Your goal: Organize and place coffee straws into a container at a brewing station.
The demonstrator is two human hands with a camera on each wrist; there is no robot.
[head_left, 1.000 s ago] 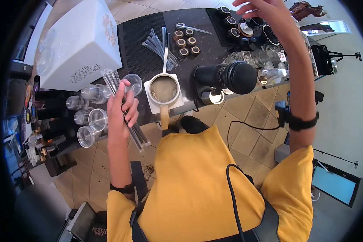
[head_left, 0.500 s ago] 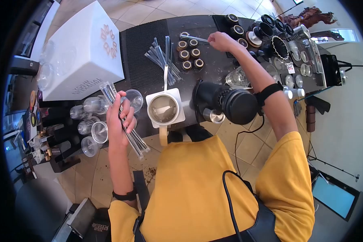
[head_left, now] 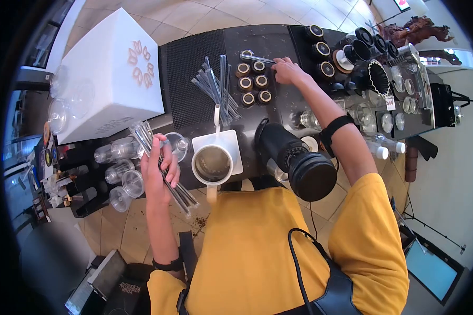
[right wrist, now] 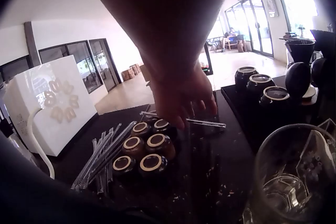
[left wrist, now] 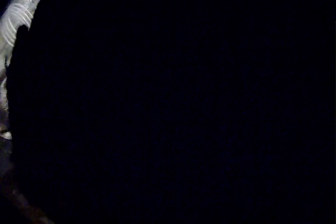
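Left hand [head_left: 157,170] clenched around bundle of clear plastic tubes [head_left: 163,168]; right hand [head_left: 286,71] reaching slim clear tube [right wrist: 206,123] beside small dark round jars [right wrist: 140,153], grip apparently loose, hard to tell.

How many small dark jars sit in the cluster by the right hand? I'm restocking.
6, in two columns of three: left; right. The right hand may hide more.
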